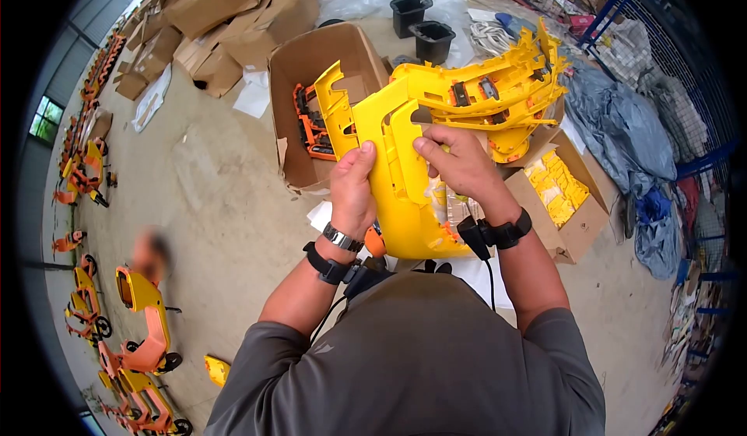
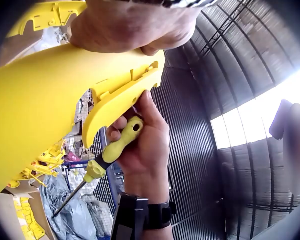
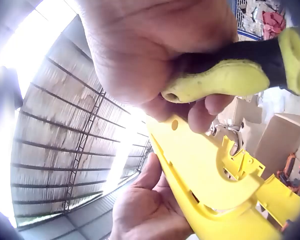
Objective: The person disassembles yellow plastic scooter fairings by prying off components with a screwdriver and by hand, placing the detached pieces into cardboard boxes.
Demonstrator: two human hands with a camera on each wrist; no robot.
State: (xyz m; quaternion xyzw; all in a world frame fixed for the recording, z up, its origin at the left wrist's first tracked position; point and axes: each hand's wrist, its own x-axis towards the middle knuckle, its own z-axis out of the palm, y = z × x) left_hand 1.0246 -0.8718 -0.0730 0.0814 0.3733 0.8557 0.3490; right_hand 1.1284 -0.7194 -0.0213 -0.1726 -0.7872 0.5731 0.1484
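Note:
A large, smooth yellow plastic scooter panel [image 1: 401, 226] is held up in front of my body, with a narrow slotted yellow strip [image 1: 405, 152] along its upper right side. My left hand [image 1: 352, 195] grips the panel's left edge, thumb on the face. On the other side, my right hand [image 1: 467, 167] has its thumb and fingertips at the strip. That same hand also holds a screwdriver [image 2: 118, 146] by its yellow-green and black handle, tucked in the palm. Its metal shaft [image 2: 70, 197] points away from the panel in the left wrist view.
Beyond the panel, a cardboard box [image 1: 282, 136] contains orange-and-black parts [image 1: 311, 128]. Several stacked yellow panels [image 1: 467, 86] lie at the right, near a carton of small yellow pieces [image 1: 556, 191]. Two black bins [image 1: 432, 43] stand farther back; scooters [image 1: 148, 319] line the left.

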